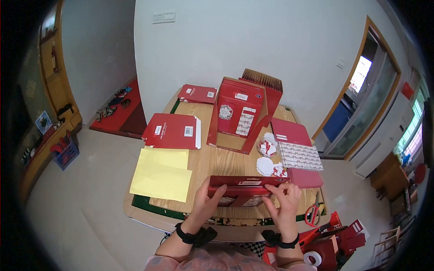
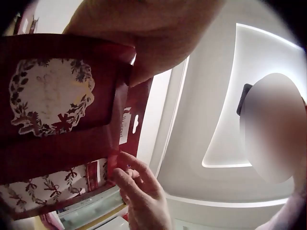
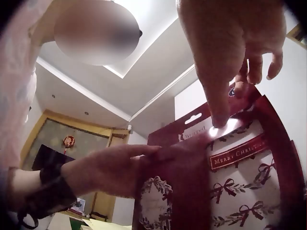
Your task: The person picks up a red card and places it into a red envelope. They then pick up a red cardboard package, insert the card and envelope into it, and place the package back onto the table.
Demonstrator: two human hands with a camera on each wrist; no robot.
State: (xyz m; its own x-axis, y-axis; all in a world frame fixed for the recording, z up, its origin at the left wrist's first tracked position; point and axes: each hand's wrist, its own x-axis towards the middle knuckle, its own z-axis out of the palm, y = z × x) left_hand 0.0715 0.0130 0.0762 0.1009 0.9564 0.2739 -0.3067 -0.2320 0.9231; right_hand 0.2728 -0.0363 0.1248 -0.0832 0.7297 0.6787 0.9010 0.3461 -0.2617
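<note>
Upright at the table's near edge stands a red hanging Christmas package (image 1: 239,191), its hang-tab flap leaning up behind the front panel. My left hand (image 1: 206,204) grips its left end, thumb over the front. At the upper right, my right hand (image 1: 285,204) pinches the top edge between thumb and fingers. The right wrist view shows the package (image 3: 188,189) with a hang hole, a "Merry Christ..." label (image 3: 237,154) and a bow-patterned panel. A white wreath-shaped piece (image 2: 50,98) shows in a front window in the left wrist view.
Behind the package stands an open red display box (image 1: 253,147) holding similar packages. Yellow sheets (image 1: 162,178) and red folded cards (image 1: 174,131) lie left. To the right are patterned sheets (image 1: 300,156), a bowl of small cut pieces (image 1: 267,147), white round pieces (image 1: 265,166) and red-handled scissors (image 1: 312,214).
</note>
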